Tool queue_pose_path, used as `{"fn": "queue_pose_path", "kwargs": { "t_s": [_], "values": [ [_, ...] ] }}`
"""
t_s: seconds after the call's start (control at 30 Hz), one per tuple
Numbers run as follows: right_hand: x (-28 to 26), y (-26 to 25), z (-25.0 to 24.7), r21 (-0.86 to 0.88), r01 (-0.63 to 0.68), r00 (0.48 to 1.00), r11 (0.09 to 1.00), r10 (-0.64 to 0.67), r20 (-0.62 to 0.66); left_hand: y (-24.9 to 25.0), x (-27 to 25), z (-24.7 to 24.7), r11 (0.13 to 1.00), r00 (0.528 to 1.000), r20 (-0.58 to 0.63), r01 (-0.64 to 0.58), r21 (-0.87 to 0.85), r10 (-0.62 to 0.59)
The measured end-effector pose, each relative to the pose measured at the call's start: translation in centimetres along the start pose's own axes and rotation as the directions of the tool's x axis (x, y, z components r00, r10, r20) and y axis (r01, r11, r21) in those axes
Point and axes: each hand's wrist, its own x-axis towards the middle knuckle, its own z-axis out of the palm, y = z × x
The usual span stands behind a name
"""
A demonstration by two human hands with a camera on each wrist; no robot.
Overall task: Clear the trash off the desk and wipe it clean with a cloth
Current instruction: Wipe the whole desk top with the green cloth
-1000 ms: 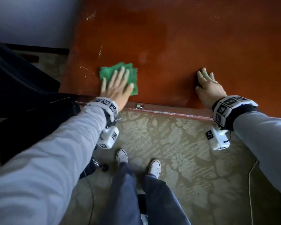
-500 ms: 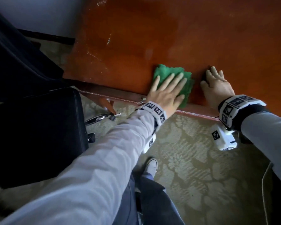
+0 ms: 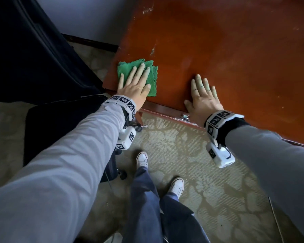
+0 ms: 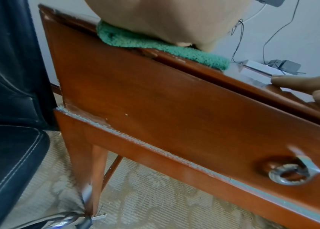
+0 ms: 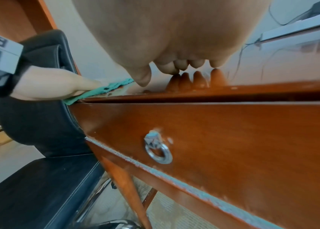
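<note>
Wiping is the step in hand, we judge, since we see no trash on the visible part of the counter. Our left hand lies flat with straight, released fingers on the green cloth, which sits at the near left corner of the counter, close to the front edge. Our right hand rests flat on the bare wood, well apart from the cloth, holding nothing. Next move probably needs steady downward pressure while the cloth slides toward the unwiped surface.
</note>
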Motion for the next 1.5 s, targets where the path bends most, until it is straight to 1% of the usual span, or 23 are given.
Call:
{"fn": "queue_pose_path", "kwargs": {
  "t_s": [0.2, 0.3, 0.43, 0.5, 0.53, 0.6, 0.67, 0.73, 0.8, 0.87, 0.97, 1.0, 1.03, 1.07, 1.1, 1.17, 1.2, 1.23, 1.27, 1.33, 1.37, 1.43, 1.5],
  "values": [
    [3.2, -3.0, -0.7, -0.004, -0.007, 1.000, 1.000, 0.007, 0.014, -2.5, 1.4, -0.8, 0.998, 0.998, -0.013, 0.056, -0.028, -0.056],
    [4.5, -3.8, -1.2, -0.012, -0.039, 0.998, 0.999, 0.039, 0.039, -3.9, 3.7, -1.9, 0.995, 0.996, -0.006, 0.088, -0.045, -0.088],
    [6.3, -4.1, -3.0, 0.003, -0.062, 0.993, 0.998, 0.061, 0.105, -5.3, 7.2, -3.5, 0.989, 0.993, 0.041, 0.117, -0.092, -0.114],
    [6.7, -4.3, -4.0, -0.006, -0.072, 0.984, 0.997, 0.073, 0.162, -5.0, 6.3, -3.5, 0.990, 0.992, 0.060, 0.117, -0.073, -0.113],
    [6.8, -4.4, -4.3, -0.007, -0.079, 0.979, 0.997, 0.079, 0.185, -4.6, 5.0, -3.2, 0.997, 0.994, 0.074, 0.077, -0.028, -0.075],
    [7.1, -4.6, -4.9, -0.002, -0.094, 0.973, 0.996, 0.092, 0.211, -3.9, 1.6, -2.4, 0.995, 0.989, 0.125, -0.083, 0.050, 0.077],
    [7.2, -4.9, -5.3, 0.020, -0.106, 0.972, 0.994, 0.100, 0.213, -3.2, -1.6, -1.5, 0.969, 0.955, 0.198, -0.240, 0.065, 0.223],
    [7.7, -5.1, -5.7, 0.029, -0.116, 0.971, 0.993, 0.107, 0.215, -3.1, -2.4, -1.2, 0.946, 0.930, 0.217, -0.317, 0.071, 0.295],
    [8.6, -5.0, -5.9, 0.036, -0.128, 0.969, 0.991, 0.117, 0.216, -3.5, 0.1, -1.8, 0.931, 0.913, 0.228, -0.359, 0.064, 0.337],
    [9.6, -5.1, -6.0, 0.041, -0.152, 0.969, 0.988, 0.141, 0.203, -3.7, 5.4, -3.1, 0.927, 0.907, 0.233, -0.371, 0.047, 0.351],
    [11.4, -5.1, -6.3, 0.052, -0.166, 0.969, 0.985, 0.153, 0.195, -3.5, 14.0, -5.7, 0.971, 0.949, 0.216, -0.239, 0.015, 0.231],
    [11.9, -4.9, -6.5, 0.051, -0.168, 0.970, 0.984, 0.156, 0.189, -3.3, 15.5, -6.0, 0.975, 0.955, 0.215, -0.219, 0.033, 0.207],
    [12.4, -4.7, -6.6, 0.043, -0.166, 0.971, 0.985, 0.156, 0.184, -3.1, 15.8, -5.9, 0.978, 0.957, 0.218, -0.204, 0.043, 0.190],
    [12.8, -4.5, -6.7, 0.035, -0.164, 0.970, 0.986, 0.155, 0.188, -2.8, 15.0, -5.7, 0.979, 0.954, 0.236, -0.201, 0.043, 0.185],
    [13.1, -4.3, -6.8, 0.024, -0.162, 0.968, 0.987, 0.154, 0.196, -2.5, 13.1, -5.7, 0.974, 0.944, 0.265, -0.218, 0.052, 0.197],
    [14.1, -3.8, -7.0, -0.007, -0.141, 0.974, 0.990, 0.140, 0.176, -2.1, 8.3, -4.7, 0.959, 0.931, 0.266, -0.275, 0.072, 0.248],
    [14.7, -3.5, -7.2, -0.021, -0.136, 0.976, 0.990, 0.138, 0.168, -2.1, 6.6, -4.6, 0.951, 0.920, 0.290, -0.298, 0.079, 0.264],
    [15.3, -3.3, -7.5, -0.023, -0.137, 0.976, 0.990, 0.139, 0.165, -2.0, 5.6, -4.5, 0.947, 0.905, 0.326, -0.313, 0.075, 0.274],
    [15.9, -3.1, -7.8, -0.027, -0.133, 0.977, 0.991, 0.136, 0.164, -2.0, 5.8, -4.5, 0.948, 0.895, 0.357, -0.311, 0.069, 0.267],
    [17.2, -2.6, -8.5, -0.038, -0.104, 0.980, 0.994, 0.109, 0.167, -1.6, 8.5, -5.2, 0.959, 0.897, 0.376, -0.274, 0.066, 0.231],
    [17.8, -2.4, -8.7, -0.037, -0.091, 0.981, 0.995, 0.096, 0.169, -1.3, 10.9, -5.4, 0.965, 0.909, 0.358, -0.253, 0.065, 0.214],
    [18.8, -1.6, -9.2, -0.044, -0.073, 0.984, 0.996, 0.079, 0.160, -0.3, 17.3, -6.2, 0.979, 0.940, 0.298, -0.191, 0.067, 0.163],
    [19.7, -1.0, -9.4, -0.058, -0.047, 0.989, 0.997, 0.054, 0.141, 0.8, 23.1, -7.3, 0.994, 0.965, 0.248, -0.098, 0.048, 0.083]
  ]
}}
